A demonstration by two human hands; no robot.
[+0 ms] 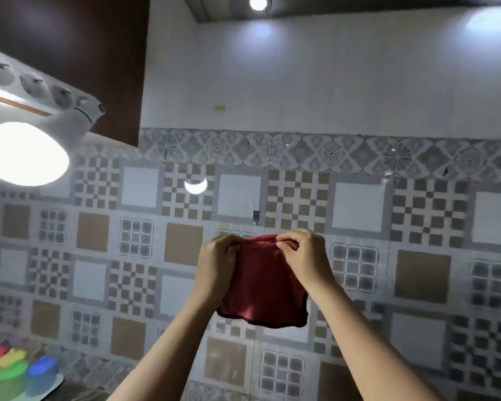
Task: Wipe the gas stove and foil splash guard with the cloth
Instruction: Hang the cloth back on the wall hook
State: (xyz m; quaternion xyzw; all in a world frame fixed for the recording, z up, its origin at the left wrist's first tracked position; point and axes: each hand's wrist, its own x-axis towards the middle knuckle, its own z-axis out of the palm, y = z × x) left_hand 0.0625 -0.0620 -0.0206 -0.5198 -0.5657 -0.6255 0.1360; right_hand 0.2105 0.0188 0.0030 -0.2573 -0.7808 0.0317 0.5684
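Low at the left, blurred coloured shapes [15,369] defied identification. The left hand [217,270] pinched one top corner of the soft, dark-red cloth [265,287], which hung limp before the glossy patterned tile wall [359,204]; the right hand [304,256] pinched the other, fingers hiding both corners.

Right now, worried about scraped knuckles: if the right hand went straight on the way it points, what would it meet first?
The right hand, pinching the red cloth, would probably meet the patterned tiled wall first; a small wall hook sits just up-left. Depth is unclear.
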